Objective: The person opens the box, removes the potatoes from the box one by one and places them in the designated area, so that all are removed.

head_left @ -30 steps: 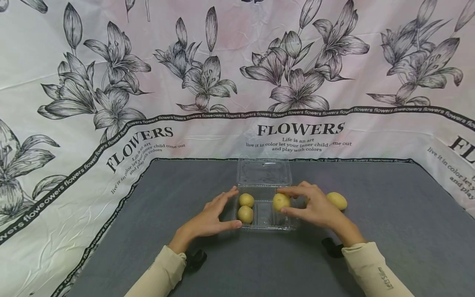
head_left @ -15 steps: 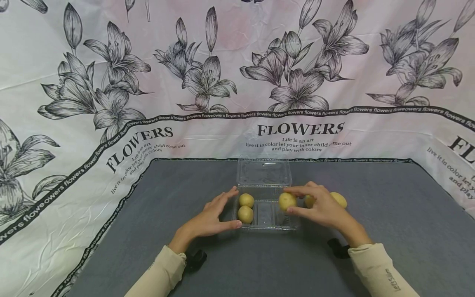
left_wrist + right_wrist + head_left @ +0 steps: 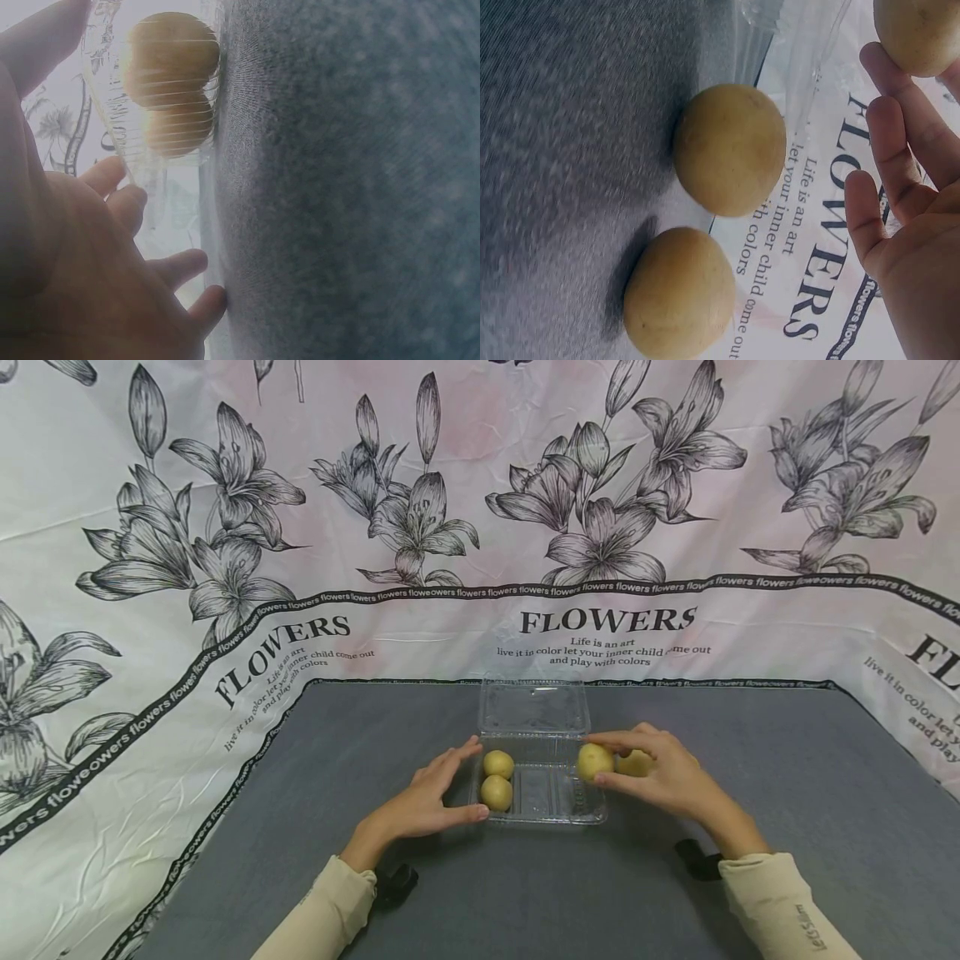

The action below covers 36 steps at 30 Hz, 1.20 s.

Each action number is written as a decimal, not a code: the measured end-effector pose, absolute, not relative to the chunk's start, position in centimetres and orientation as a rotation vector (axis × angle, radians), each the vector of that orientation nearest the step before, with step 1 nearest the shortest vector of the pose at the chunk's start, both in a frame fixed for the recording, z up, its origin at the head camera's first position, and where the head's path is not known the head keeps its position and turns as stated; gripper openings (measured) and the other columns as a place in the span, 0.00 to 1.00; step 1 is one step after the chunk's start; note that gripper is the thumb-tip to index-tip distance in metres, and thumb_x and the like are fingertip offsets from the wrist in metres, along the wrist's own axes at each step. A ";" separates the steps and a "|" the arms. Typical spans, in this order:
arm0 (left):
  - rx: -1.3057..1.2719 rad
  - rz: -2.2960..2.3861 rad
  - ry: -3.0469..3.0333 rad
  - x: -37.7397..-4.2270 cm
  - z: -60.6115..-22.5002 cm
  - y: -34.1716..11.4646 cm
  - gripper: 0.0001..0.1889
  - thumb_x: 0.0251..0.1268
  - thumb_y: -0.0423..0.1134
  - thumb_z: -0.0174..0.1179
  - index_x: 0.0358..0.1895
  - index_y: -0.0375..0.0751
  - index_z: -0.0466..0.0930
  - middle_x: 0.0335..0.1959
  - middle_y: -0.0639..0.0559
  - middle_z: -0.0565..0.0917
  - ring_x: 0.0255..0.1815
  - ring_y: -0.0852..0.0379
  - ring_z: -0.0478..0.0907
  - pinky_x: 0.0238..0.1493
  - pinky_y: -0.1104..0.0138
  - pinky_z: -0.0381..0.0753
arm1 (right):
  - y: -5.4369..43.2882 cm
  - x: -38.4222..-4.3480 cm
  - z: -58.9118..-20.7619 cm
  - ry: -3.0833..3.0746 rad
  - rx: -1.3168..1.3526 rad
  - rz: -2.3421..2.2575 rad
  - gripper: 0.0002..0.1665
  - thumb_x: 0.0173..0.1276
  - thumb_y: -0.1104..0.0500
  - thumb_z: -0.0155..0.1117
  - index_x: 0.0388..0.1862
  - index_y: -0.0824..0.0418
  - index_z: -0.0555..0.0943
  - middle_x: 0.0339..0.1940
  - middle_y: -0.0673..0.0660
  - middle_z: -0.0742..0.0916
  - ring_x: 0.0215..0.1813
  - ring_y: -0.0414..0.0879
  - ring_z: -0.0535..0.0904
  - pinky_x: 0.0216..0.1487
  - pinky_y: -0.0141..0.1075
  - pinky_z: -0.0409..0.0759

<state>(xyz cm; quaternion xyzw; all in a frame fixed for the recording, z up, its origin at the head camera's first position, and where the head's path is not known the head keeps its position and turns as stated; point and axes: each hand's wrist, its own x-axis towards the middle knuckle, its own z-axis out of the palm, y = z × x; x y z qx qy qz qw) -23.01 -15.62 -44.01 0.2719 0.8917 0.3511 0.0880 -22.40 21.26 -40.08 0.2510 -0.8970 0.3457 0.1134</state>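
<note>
Behind the clear plastic box [image 3: 532, 789], I have a flower-printed cloth [image 3: 435, 639] hanging as the backdrop; beneath the box spreads a grey table [image 3: 540, 885]. The box's lid [image 3: 534, 708] stands open on its far side.

My left hand [image 3: 431, 793] is at the box's left wall, thumb and fingers spread wide; it has hold of nothing, and its tips seem to touch the rim. My right hand [image 3: 663, 772] is at the box's right end, thumb and index finger parted just enough to pinch a yellow potato [image 3: 595, 763], the other fingers loose.

The relation I'd work from is this: that potato is at the box's right edge, right hand nearer, with the bare compartments to its left. I can't judge its height above the rim. It looks nearly round, so I find no clear long axis. Two potatoes [image 3: 496, 794] lie in the box's left compartment; two loose potatoes [image 3: 730, 150] rest on the table to the box's right.
</note>
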 end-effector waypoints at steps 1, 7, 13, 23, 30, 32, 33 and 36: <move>0.810 1.045 2.654 -23.0 -44.0 -15.6 0.48 0.66 0.60 0.65 0.83 0.58 0.49 0.85 0.63 0.45 0.86 0.43 0.43 0.77 0.33 0.45 | 21.4 -22.4 -40.1 -2.630 0.732 1.016 0.28 0.57 0.50 0.82 0.58 0.47 0.87 0.40 0.46 0.84 0.45 0.45 0.77 0.45 0.42 0.73; 0.811 1.042 2.654 -23.0 -44.0 -15.6 0.48 0.66 0.60 0.65 0.83 0.58 0.49 0.85 0.62 0.45 0.86 0.43 0.43 0.77 0.33 0.45 | 22.3 -22.3 -40.1 -2.627 0.718 1.004 0.28 0.57 0.51 0.82 0.58 0.50 0.87 0.40 0.47 0.84 0.43 0.44 0.75 0.40 0.39 0.73; 0.806 1.038 2.653 -23.0 -43.9 -15.6 0.48 0.66 0.60 0.65 0.83 0.58 0.49 0.85 0.62 0.44 0.86 0.43 0.43 0.77 0.33 0.45 | 23.1 -22.2 -39.9 -2.619 0.690 0.982 0.28 0.57 0.52 0.82 0.58 0.50 0.87 0.39 0.47 0.84 0.43 0.44 0.75 0.40 0.39 0.73; 0.802 1.035 2.651 -23.0 -43.9 -15.6 0.48 0.66 0.61 0.65 0.83 0.58 0.48 0.85 0.63 0.44 0.86 0.43 0.43 0.77 0.32 0.45 | 24.8 -22.0 -39.0 -2.612 0.606 0.993 0.27 0.59 0.53 0.80 0.59 0.48 0.86 0.39 0.47 0.84 0.45 0.40 0.76 0.48 0.32 0.69; 0.810 1.032 2.652 -23.1 -44.0 -15.6 0.48 0.66 0.61 0.65 0.83 0.58 0.48 0.85 0.62 0.44 0.86 0.43 0.43 0.77 0.33 0.45 | 26.1 -21.9 -38.6 -2.626 0.527 1.007 0.28 0.60 0.52 0.80 0.61 0.48 0.86 0.41 0.49 0.85 0.46 0.37 0.76 0.42 0.31 0.69; 0.810 1.033 2.652 -23.0 -44.0 -15.6 0.48 0.66 0.61 0.65 0.83 0.58 0.48 0.85 0.62 0.44 0.86 0.43 0.43 0.77 0.33 0.45 | 26.5 -21.9 -38.5 -2.630 0.518 0.995 0.28 0.60 0.52 0.80 0.61 0.48 0.85 0.42 0.49 0.85 0.46 0.36 0.75 0.40 0.31 0.69; 0.810 1.036 2.650 -23.0 -44.0 -15.6 0.48 0.66 0.61 0.65 0.83 0.58 0.48 0.85 0.62 0.44 0.86 0.43 0.43 0.77 0.33 0.45 | 26.7 -21.9 -38.5 -2.631 0.521 0.983 0.28 0.61 0.52 0.79 0.62 0.48 0.85 0.42 0.50 0.84 0.46 0.36 0.74 0.40 0.32 0.68; 0.808 1.039 2.649 -23.0 -44.0 -15.6 0.48 0.66 0.61 0.65 0.83 0.58 0.48 0.85 0.63 0.44 0.86 0.43 0.43 0.77 0.33 0.45 | 27.3 -21.9 -38.6 -2.635 0.504 0.960 0.29 0.62 0.52 0.79 0.63 0.47 0.84 0.43 0.50 0.84 0.46 0.34 0.72 0.40 0.32 0.67</move>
